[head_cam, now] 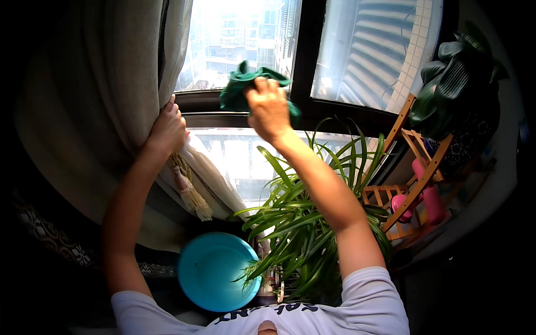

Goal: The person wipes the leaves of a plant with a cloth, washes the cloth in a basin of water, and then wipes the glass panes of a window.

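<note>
My right hand (269, 109) grips a crumpled green cloth (238, 90) against the lower part of the window, where the glass pane (238, 42) meets the dark window frame (209, 102). Bunched fabric of the light curtain (134, 79) is in my left hand (169, 127), at the left edge of the window. Just under that hand hangs a curtain tieback tassel (190, 192). The cloth hides a piece of the frame, and the fingertips of my right hand are partly lost in its folds.
A turquoise plastic basin (217, 272) stands below, beside a leafy spider plant (301, 222) under my right forearm. To the right, a wooden rack (398, 192) holds pink dumbbells (433, 205). Broad dark leaves of another plant (452, 79) rise above the rack.
</note>
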`<state>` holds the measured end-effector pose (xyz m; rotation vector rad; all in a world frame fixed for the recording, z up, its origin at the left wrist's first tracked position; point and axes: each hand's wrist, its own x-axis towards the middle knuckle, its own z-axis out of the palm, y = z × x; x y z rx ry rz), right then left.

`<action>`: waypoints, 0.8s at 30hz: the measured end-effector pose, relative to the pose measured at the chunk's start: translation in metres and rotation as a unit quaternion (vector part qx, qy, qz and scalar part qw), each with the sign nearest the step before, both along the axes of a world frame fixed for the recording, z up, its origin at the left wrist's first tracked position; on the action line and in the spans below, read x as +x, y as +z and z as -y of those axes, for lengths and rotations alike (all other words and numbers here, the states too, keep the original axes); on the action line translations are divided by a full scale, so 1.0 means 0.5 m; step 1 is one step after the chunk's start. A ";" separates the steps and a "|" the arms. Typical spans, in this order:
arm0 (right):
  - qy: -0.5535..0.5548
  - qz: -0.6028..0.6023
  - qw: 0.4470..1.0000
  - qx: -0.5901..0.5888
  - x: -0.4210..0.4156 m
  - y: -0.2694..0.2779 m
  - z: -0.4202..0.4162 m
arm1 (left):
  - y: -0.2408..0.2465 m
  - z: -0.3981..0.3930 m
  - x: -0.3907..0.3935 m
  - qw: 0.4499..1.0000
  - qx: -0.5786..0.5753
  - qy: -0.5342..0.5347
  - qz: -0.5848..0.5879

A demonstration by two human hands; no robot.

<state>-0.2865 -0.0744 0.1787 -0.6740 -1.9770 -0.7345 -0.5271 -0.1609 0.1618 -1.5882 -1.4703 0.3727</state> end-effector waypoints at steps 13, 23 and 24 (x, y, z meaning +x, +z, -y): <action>0.023 0.145 0.986 -0.082 0.081 -0.120 -0.076 | 0.001 0.001 -0.013 0.999 0.007 -0.026 0.040; 0.062 0.129 0.990 -0.016 0.126 -0.133 -0.039 | -0.009 -0.026 -0.015 0.999 0.021 -0.023 0.014; 0.091 0.100 0.990 -0.027 0.131 -0.096 -0.020 | -0.016 -0.032 -0.022 0.999 0.024 -0.023 0.005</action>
